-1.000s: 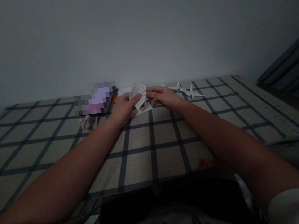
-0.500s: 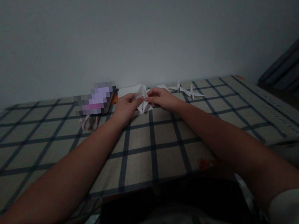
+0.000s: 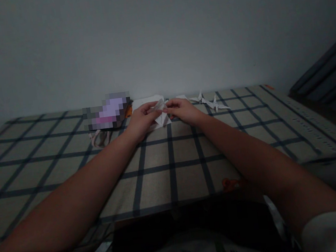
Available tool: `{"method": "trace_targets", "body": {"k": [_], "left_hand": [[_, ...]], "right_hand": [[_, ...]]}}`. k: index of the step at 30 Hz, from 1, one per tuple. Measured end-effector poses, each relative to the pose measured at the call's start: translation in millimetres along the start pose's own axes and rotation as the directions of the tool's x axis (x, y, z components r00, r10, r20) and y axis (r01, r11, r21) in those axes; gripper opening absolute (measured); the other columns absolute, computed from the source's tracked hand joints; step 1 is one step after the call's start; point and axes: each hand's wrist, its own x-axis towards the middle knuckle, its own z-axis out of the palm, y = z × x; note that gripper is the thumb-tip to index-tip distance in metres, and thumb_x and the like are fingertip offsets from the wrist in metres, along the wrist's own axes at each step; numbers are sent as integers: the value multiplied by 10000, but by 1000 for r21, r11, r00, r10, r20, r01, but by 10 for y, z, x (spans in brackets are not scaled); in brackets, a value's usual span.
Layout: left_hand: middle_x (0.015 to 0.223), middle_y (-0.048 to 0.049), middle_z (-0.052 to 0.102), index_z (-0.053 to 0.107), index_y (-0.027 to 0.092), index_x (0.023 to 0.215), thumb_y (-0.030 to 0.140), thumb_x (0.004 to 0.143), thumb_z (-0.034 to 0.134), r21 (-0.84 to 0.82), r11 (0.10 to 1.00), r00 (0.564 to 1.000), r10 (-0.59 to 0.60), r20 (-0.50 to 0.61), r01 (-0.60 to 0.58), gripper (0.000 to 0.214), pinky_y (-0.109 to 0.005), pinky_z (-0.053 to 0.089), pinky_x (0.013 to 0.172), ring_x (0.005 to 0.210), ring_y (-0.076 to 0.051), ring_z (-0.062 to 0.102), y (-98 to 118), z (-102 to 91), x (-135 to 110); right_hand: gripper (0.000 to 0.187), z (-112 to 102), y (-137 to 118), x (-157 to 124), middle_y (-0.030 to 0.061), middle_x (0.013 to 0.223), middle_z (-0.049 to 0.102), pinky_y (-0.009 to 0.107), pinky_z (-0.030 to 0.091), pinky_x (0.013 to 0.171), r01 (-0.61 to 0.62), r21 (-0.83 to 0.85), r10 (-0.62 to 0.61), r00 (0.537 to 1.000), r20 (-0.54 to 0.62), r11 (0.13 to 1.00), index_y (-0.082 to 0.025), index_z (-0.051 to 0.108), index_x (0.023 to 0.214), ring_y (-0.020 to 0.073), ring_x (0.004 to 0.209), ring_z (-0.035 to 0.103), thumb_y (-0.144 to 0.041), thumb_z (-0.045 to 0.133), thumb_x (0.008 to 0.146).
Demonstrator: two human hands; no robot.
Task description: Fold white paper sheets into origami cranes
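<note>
Between both hands is a small folded piece of white paper (image 3: pixel 162 119), its creased point facing me. My left hand (image 3: pixel 143 120) grips its left side, thumb across the front and fingers behind. From the other side my right hand (image 3: pixel 182 110) pinches the paper's upper right edge with thumb and fingertips. Both thumbs nearly meet over it. White paper sheets (image 3: pixel 145 102) lie flat beyond and partly under my left hand. Just right of my right hand rest two folded paper cranes (image 3: pixel 214 103), close together.
A checked cloth (image 3: pixel 159 180) covers the table, which stands against a plain wall (image 3: pixel 157 37). To the left lies a blurred-out purple item (image 3: pixel 109 112) with a pale strap loop (image 3: pixel 100 138). Another bit of white paper (image 3: pixel 181 97) sits behind my right hand.
The folded paper's upright tip has come down and its upper part is now bent between my thumbs. My hands have stayed in nearly the same place.
</note>
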Motion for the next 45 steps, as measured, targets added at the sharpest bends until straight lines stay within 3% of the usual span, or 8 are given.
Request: {"method": "trace_targets", "body": {"k": [5, 13, 25, 33, 39, 42, 45], "left_hand": [[969, -71, 732, 702, 152, 1138, 366, 656, 834, 6, 1000, 1000, -1, 4, 1, 543, -279, 506, 698, 746, -158, 657, -33, -26, 19], [882, -38, 726, 601, 171, 1318, 184, 626, 795, -66, 997, 998, -35, 54, 38, 719, -275, 505, 681, 682, -141, 659, 14, 16, -2], [776, -4, 689, 506, 146, 1403, 155, 629, 726, -8, 998, 998, -56, 5, 56, 805, -216, 440, 556, 597, -114, 620, 122, 80, -68], [834, -22, 713, 461, 180, 1437, 177, 657, 728, 15, 999, 999, -39, -15, 39, 824, -246, 488, 599, 620, -127, 634, 94, 64, -49], [958, -79, 724, 499, 162, 1400, 202, 653, 807, 85, 988, 992, -128, 0, 128, 809, -277, 526, 655, 715, -162, 676, 68, 68, -59], [1061, -91, 716, 552, 172, 1341, 186, 632, 821, 34, 996, 996, -83, 24, 82, 760, -292, 547, 722, 802, -168, 690, 6, 42, -26], [1030, -78, 719, 582, 169, 1303, 185, 616, 828, 24, 999, 998, -42, 52, 40, 729, -287, 548, 715, 786, -160, 687, -29, 8, 6]], "right_hand": [[179, -8, 16, 11, 26, 857, 682, 221, 519, 638, -5, -12, 5, 1000, 0, 1000, -164, 690, 870, 110, 743, 605, -303, 749, 774], [108, -6, 8, 22, 19, 857, 680, 234, 549, 675, -17, 26, 18, 999, -30, 1000, -165, 683, 878, 111, 749, 611, -225, 706, 792], [119, -4, 29, 34, 24, 916, 695, 222, 541, 676, -23, 33, 23, 1000, -1, 999, -167, 690, 933, 100, 742, 603, -170, 681, 814], [130, 23, -14, 12, 35, 960, 707, 237, 549, 710, -55, 31, 56, 998, -40, 998, -182, 692, 927, 110, 773, 613, -159, 697, 799], [145, 12, 31, 34, 32, 892, 708, 250, 539, 703, -56, 20, 57, 998, -20, 998, -165, 705, 915, 115, 752, 628, -126, 695, 776], [155, 5, 33, 32, 36, 921, 712, 241, 542, 682, -46, 31, 46, 999, -29, 998, -167, 706, 931, 114, 759, 628, -168, 709, 776], [177, 1, 4, 11, 44, 955, 712, 225, 534, 650, -44, 14, 44, 998, -34, 999, -169, 706, 943, 118, 784, 627, -249, 725, 786]]}}
